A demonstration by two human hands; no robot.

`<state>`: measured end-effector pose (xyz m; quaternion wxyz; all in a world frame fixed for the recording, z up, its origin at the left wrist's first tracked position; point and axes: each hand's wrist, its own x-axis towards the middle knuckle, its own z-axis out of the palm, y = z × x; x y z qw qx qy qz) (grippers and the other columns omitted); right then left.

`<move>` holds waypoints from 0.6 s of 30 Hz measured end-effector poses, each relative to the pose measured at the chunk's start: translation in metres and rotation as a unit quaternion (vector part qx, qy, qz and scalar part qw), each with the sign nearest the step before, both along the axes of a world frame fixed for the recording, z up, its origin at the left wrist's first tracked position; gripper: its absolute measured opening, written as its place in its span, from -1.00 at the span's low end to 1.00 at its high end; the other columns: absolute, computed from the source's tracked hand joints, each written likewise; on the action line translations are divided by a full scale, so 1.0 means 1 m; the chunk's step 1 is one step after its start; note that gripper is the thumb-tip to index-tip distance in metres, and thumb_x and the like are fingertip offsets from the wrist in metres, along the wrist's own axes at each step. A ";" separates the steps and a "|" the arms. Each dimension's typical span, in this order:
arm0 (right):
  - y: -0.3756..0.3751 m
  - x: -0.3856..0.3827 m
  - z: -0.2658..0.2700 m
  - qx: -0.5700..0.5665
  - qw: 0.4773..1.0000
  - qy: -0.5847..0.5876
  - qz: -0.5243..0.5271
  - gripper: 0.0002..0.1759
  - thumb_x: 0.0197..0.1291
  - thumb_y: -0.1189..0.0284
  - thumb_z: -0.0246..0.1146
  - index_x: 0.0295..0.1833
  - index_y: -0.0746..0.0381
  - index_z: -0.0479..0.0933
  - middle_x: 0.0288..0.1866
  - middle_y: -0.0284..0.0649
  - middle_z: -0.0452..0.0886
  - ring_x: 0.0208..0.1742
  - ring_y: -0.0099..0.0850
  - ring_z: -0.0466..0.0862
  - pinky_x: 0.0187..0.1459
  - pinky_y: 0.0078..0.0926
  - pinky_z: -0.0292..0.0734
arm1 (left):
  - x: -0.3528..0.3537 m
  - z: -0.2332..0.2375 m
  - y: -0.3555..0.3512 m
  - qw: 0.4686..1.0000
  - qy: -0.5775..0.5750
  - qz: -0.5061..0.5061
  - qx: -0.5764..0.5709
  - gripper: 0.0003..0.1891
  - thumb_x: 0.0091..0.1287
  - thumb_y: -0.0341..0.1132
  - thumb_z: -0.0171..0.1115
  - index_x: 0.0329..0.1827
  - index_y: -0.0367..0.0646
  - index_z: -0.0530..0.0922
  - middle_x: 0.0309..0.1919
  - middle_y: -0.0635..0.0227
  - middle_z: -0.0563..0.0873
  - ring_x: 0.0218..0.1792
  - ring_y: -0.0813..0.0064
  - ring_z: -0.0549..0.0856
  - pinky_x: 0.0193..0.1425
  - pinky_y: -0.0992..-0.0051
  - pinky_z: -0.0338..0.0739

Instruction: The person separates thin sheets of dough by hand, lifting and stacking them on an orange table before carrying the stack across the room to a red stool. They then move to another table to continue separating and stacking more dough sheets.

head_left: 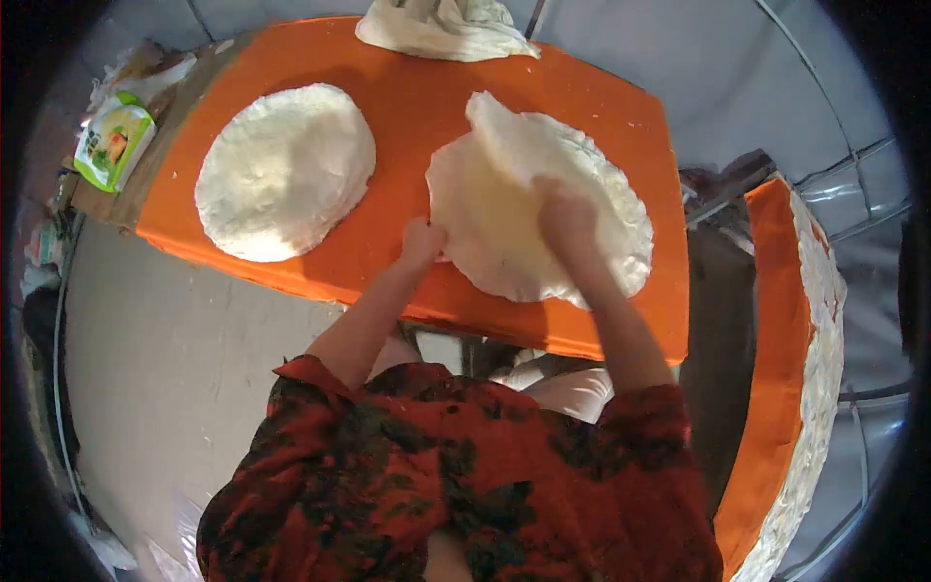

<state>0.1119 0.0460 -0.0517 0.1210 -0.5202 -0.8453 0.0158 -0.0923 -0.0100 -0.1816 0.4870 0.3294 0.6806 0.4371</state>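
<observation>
A large round, pale, floppy sheet (485, 233) that looks like dough lies on the orange-covered table (398, 116). A flap of it is folded over at its top edge. My left hand (424, 241) is closed at the sheet's left edge; whether it pinches the edge or something small is hidden. My right hand (565, 218) is over the middle of the sheet, its fingers smeared by motion. A second pale round piece (286, 175), thicker and lumpy, lies to the left, apart from both hands.
A crumpled cream cloth (441, 29) sits at the table's far edge. On the left stands a green and white packet (114, 141). To the right, another orange-covered surface (776, 310) bears many pale pieces along its far side. Grey sheeting (659, 58) hangs behind.
</observation>
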 end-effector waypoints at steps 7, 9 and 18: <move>-0.046 -0.040 -0.092 -0.104 0.994 -0.021 0.024 -0.68 0.19 0.15 0.14 -0.18 0.18 0.58 -0.24 -0.04 0.62 -0.13 -0.07 0.65 -0.19 -0.18 0.57 | 0.002 -0.032 -0.001 0.983 -0.181 0.042 -0.001 -0.77 0.24 -0.38 0.12 -0.09 -0.27 0.51 -0.20 0.18 0.65 -0.25 0.32 0.69 -0.32 0.33 0.69; -0.050 -0.045 -0.104 -0.079 0.995 -0.036 0.042 -0.62 0.16 0.09 0.18 -0.20 0.21 0.59 -0.34 -0.06 0.61 -0.22 -0.06 0.66 -0.27 -0.20 0.57 | 0.004 -0.024 -0.011 0.979 -0.201 0.041 0.000 -0.78 0.26 -0.38 0.10 -0.07 -0.25 0.51 -0.20 0.19 0.65 -0.22 0.30 0.69 -0.26 0.32 0.68; -0.053 -0.049 -0.102 -0.097 0.992 0.068 0.034 -0.66 0.15 0.18 0.23 -0.32 0.28 0.48 -0.32 -0.06 0.59 -0.30 -0.04 0.63 -0.26 -0.09 0.54 | 0.008 -0.028 -0.006 0.960 -0.279 0.032 0.011 -0.76 0.27 -0.45 0.03 0.00 -0.23 0.47 -0.17 0.14 0.63 -0.21 0.24 0.69 -0.22 0.27 0.68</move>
